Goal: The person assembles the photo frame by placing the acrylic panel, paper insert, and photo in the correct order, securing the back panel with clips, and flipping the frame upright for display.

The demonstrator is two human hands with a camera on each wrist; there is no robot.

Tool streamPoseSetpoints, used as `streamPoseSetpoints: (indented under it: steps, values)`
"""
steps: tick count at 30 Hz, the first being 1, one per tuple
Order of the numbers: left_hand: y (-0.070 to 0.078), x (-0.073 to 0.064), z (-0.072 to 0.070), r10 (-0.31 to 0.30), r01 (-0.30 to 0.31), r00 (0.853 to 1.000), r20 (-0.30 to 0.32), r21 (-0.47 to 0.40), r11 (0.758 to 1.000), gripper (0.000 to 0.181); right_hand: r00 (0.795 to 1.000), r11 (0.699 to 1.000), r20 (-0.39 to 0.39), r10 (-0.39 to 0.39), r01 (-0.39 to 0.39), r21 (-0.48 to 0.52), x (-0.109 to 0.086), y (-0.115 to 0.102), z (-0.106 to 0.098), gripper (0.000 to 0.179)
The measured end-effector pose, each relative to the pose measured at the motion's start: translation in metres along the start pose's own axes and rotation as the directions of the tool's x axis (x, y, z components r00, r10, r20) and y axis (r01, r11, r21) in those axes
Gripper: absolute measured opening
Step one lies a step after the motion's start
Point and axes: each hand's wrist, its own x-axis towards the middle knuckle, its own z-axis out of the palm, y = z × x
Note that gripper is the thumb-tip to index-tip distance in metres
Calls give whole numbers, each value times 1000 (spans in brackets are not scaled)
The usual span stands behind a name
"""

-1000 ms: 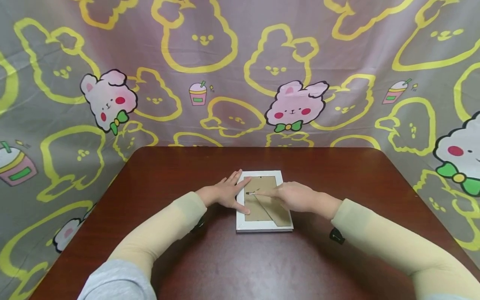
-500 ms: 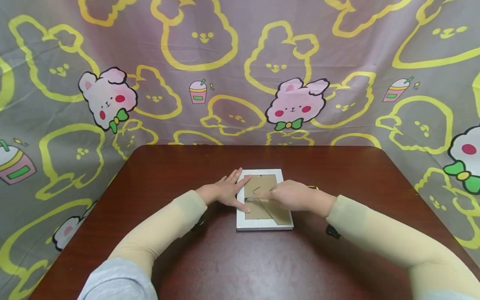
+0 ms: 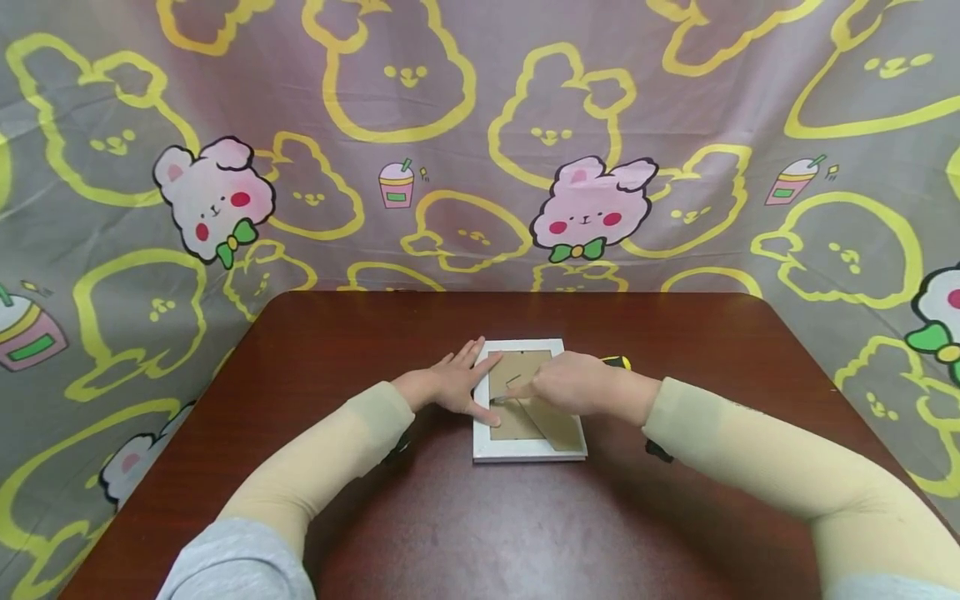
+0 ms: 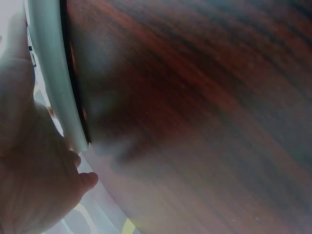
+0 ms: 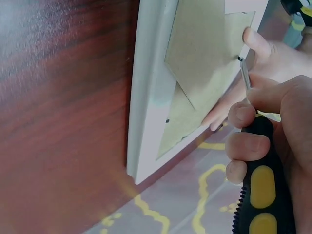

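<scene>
A white picture frame (image 3: 482, 446) lies face down, its tan backing board (image 3: 513, 364) and fold-out stand (image 3: 561, 431) upward. My left hand (image 3: 448, 388) rests on the frame's left side, thumb and fingers spread. My right hand (image 3: 576, 383) grips a screwdriver (image 5: 263, 190) with a black and yellow handle. One finger extends along its metal shaft (image 5: 245, 74). In the right wrist view, the tip meets a small dark tab (image 5: 240, 59) at the backing's edge, near the left thumb. The left wrist view shows only the frame's side and part of the left hand.
The frame sits mid-table on a dark reddish-brown wooden table (image 3: 360, 333). A patterned cloth (image 3: 465, 100) with cartoon rabbits hangs behind the table and along both sides.
My right hand has shifted slightly left and turned, bringing the screwdriver's yellow handle end into sight. Its tip has moved down the backing's left edge. The left hand stays in place.
</scene>
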Motion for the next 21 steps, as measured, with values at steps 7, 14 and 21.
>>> streamPoseSetpoints:
  steps: [7,14,21]
  values:
    - [-2,3,3,9,-9,1000,-6,-3,1000,116,999,1000,45,14,-14,14,2,-4,-6,56]
    - [-2,5,0,15,-15,1000,-11,-15,1000,116,1000,1000,6,3,-3,1,-1,0,1,63]
    - [-1,2,1,-6,6,1000,1,6,1000,116,990,998,-125,-59,61,17,-4,3,20,61]
